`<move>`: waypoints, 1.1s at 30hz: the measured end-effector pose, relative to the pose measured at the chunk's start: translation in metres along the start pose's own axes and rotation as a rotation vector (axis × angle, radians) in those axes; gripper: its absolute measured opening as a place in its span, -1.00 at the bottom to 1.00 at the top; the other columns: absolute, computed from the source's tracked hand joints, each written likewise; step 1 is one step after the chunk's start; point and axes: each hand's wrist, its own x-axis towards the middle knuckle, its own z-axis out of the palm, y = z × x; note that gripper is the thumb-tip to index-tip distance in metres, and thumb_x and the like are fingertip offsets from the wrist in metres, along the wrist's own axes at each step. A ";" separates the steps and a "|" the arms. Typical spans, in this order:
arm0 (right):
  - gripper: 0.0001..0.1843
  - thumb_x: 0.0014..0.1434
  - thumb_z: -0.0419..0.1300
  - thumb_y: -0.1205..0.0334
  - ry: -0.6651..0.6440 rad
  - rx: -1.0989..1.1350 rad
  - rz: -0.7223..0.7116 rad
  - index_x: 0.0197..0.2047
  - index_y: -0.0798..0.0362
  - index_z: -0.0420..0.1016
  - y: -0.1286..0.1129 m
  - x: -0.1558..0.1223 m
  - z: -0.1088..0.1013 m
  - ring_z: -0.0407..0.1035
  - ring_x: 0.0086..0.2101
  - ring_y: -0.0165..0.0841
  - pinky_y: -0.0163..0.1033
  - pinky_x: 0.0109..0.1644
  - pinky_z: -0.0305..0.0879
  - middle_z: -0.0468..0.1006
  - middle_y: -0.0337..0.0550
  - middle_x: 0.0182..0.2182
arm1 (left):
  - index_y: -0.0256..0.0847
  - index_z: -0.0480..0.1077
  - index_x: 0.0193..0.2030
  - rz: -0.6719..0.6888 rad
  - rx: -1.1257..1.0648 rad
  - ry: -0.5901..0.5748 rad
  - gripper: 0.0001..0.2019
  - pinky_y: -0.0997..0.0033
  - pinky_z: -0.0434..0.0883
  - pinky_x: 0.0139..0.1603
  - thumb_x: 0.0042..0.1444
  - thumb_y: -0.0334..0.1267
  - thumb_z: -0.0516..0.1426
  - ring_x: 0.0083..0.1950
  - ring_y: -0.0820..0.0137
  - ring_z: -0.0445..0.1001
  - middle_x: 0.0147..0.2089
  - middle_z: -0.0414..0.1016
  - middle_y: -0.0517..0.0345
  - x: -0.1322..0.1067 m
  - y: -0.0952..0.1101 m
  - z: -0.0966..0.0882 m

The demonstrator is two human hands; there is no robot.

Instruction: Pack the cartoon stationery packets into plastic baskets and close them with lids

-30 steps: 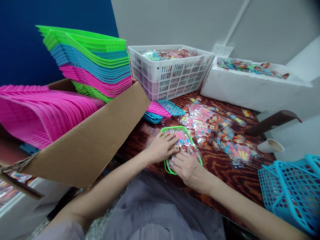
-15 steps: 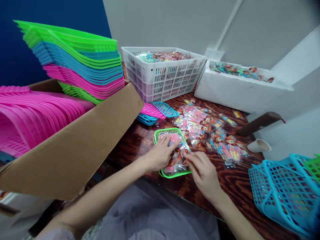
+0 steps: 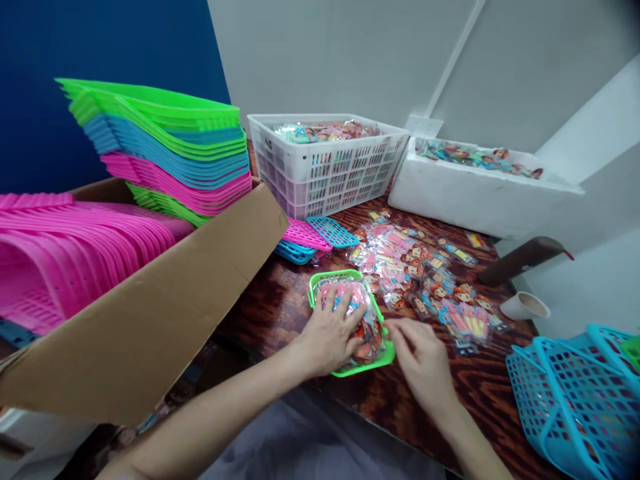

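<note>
A small bright green plastic basket sits on the dark wood-grain table, full of clear-wrapped packets with pink pieces and red-haired cartoon figures. My left hand lies over these packets, fingers spread and pressing down on them. At the basket's right side, my right hand has thumb and fingers pinched on the green edge; whether that is the rim or the handle I cannot tell. More packets lie loose in a spread pile just beyond the basket.
Blue and pink lattice lids lie behind the basket. At left, a cardboard box holds stacked pink, blue and green baskets. A white crate and foam box stand behind. A paper cup and blue baskets are at right.
My left hand's fingers have spread wider over the packets. My right hand has shifted from the packets to the basket's right edge. The view has tilted up slightly.
</note>
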 end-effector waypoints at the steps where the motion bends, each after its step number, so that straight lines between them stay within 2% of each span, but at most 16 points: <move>1: -0.72 0.39 0.02 0.13 0.019 0.040 0.039 -0.24 -0.02 0.51 0.001 0.016 -0.003 0.43 -0.31 -0.26 -0.14 -0.15 0.28 0.59 -0.15 -0.33 | -0.07 0.01 0.46 -0.011 -0.006 0.004 -0.35 -0.34 -0.03 0.38 0.32 0.12 -0.02 0.50 -0.19 -0.14 0.51 -0.05 -0.14 0.000 0.001 0.001; 2: -0.71 0.39 0.01 0.10 0.015 0.065 0.061 -0.24 -0.02 0.51 0.003 0.035 -0.003 0.43 -0.32 -0.26 -0.16 -0.18 0.29 0.59 -0.16 -0.34 | -0.06 0.01 0.46 -0.021 -0.016 0.005 -0.34 -0.34 -0.05 0.39 0.31 0.13 -0.02 0.50 -0.18 -0.15 0.51 -0.06 -0.13 0.000 0.001 0.002; 4: -0.69 0.39 -0.01 0.09 -0.094 0.043 0.036 -0.24 0.00 0.50 0.007 0.078 0.008 0.44 -0.29 -0.27 -0.19 -0.19 0.31 0.58 -0.16 -0.32 | -0.03 -0.01 0.47 -0.039 -0.053 -0.003 -0.35 -0.35 -0.06 0.40 0.32 0.13 -0.04 0.51 -0.18 -0.17 0.52 -0.09 -0.12 0.001 0.001 0.003; 5: -0.71 0.38 -0.01 0.13 -0.140 -0.039 0.004 -0.21 0.01 0.51 0.010 0.101 0.018 0.44 -0.23 -0.25 -0.19 -0.14 0.32 0.58 -0.14 -0.27 | -0.02 -0.03 0.47 -0.044 -0.080 -0.018 -0.35 -0.36 -0.06 0.40 0.33 0.14 -0.05 0.51 -0.19 -0.19 0.53 -0.11 -0.12 0.001 0.000 0.002; 7: -0.73 0.35 0.00 0.26 -0.235 -0.349 -0.059 -0.07 0.09 0.51 0.018 0.144 0.043 0.39 -0.06 -0.21 -0.16 0.02 0.30 0.56 -0.02 -0.11 | -0.01 -0.09 0.49 -0.031 -0.149 -0.080 -0.34 -0.37 -0.06 0.39 0.34 0.15 -0.09 0.51 -0.20 -0.24 0.53 -0.16 -0.13 0.003 -0.006 -0.003; 8: -0.68 0.33 0.00 0.31 -0.308 -0.509 -0.106 0.07 0.12 0.46 0.023 0.163 0.056 0.34 0.03 -0.18 -0.14 0.09 0.27 0.51 0.05 0.00 | -0.01 -0.12 0.50 -0.014 -0.190 -0.124 -0.34 -0.36 -0.05 0.39 0.36 0.14 -0.11 0.52 -0.18 -0.26 0.54 -0.19 -0.13 0.005 -0.011 -0.008; 10: -0.51 0.26 0.03 0.41 -0.375 -0.605 -0.138 0.26 0.13 0.32 0.034 0.193 0.078 0.26 0.12 -0.13 -0.10 0.13 0.23 0.42 0.15 0.13 | -0.04 -0.20 0.51 0.031 -0.279 -0.227 -0.36 -0.30 -0.05 0.42 0.39 0.09 -0.14 0.52 -0.11 -0.30 0.54 -0.24 -0.14 0.009 -0.024 -0.023; 13: -0.36 0.24 0.04 0.45 -0.439 -0.638 -0.172 0.38 0.09 0.15 0.049 0.218 0.101 0.20 0.18 -0.09 -0.06 0.18 0.18 0.29 0.19 0.26 | -0.01 -0.28 0.52 0.069 -0.390 -0.405 -0.25 -0.24 -0.01 0.42 0.32 0.01 0.04 0.52 -0.07 -0.35 0.54 -0.30 -0.14 0.016 -0.046 -0.048; 16: -0.48 0.28 0.00 0.42 -0.493 -0.654 -0.199 0.30 0.11 0.27 0.059 0.230 0.111 0.27 0.13 -0.15 -0.10 0.19 0.14 0.41 0.15 0.18 | 0.15 -0.17 0.49 0.122 -0.406 -0.516 -0.05 -0.26 0.07 0.39 0.09 -0.01 0.30 0.51 -0.15 -0.33 0.55 -0.33 -0.09 0.020 -0.057 -0.059; 20: -0.64 0.32 -0.03 0.35 -0.494 -0.672 -0.175 0.09 0.17 0.45 0.066 0.235 0.109 0.38 0.00 -0.17 -0.17 0.08 0.19 0.53 0.16 0.00 | 0.14 0.00 0.46 0.129 -0.275 -0.433 0.00 -0.28 0.08 0.37 -0.08 -0.07 0.42 0.50 -0.25 -0.26 0.55 -0.29 -0.16 0.021 -0.049 -0.047; 24: -0.59 0.33 -0.10 0.36 -0.424 -0.698 -0.132 0.14 0.23 0.40 0.069 0.228 0.092 0.32 0.04 -0.10 -0.11 0.08 0.20 0.49 0.23 0.03 | 0.14 -0.04 0.46 0.080 -0.175 -0.325 0.00 -0.29 0.07 0.37 -0.05 -0.01 0.39 0.50 -0.28 -0.22 0.54 -0.26 -0.23 0.012 -0.034 -0.030; 27: -0.52 0.29 -0.05 0.41 -0.427 -0.689 -0.160 0.25 0.16 0.30 0.071 0.220 0.082 0.27 0.08 -0.13 -0.12 0.12 0.19 0.44 0.16 0.09 | 0.09 -0.08 0.48 0.036 -0.128 -0.237 -0.04 -0.30 0.04 0.37 0.03 0.09 0.32 0.50 -0.27 -0.26 0.54 -0.28 -0.24 0.000 -0.022 -0.020; 30: -0.40 0.24 0.07 0.39 -0.471 -0.674 -0.214 0.34 0.07 0.21 0.074 0.216 0.084 0.22 0.13 -0.16 -0.15 0.13 0.21 0.39 0.08 0.16 | 0.02 -0.12 0.50 -0.044 -0.098 -0.179 -0.06 -0.34 0.07 0.36 0.09 0.20 0.22 0.50 -0.29 -0.28 0.54 -0.28 -0.24 -0.011 -0.006 -0.011; 33: -0.29 0.21 0.16 0.33 -0.502 -0.671 -0.256 0.40 0.04 0.10 0.078 0.219 0.096 0.17 0.19 -0.12 -0.13 0.14 0.21 0.30 0.10 0.24 | -0.01 -0.13 0.50 -0.126 -0.091 -0.158 -0.06 -0.40 0.11 0.32 0.10 0.29 0.14 0.49 -0.35 -0.25 0.53 -0.22 -0.29 -0.016 0.006 -0.010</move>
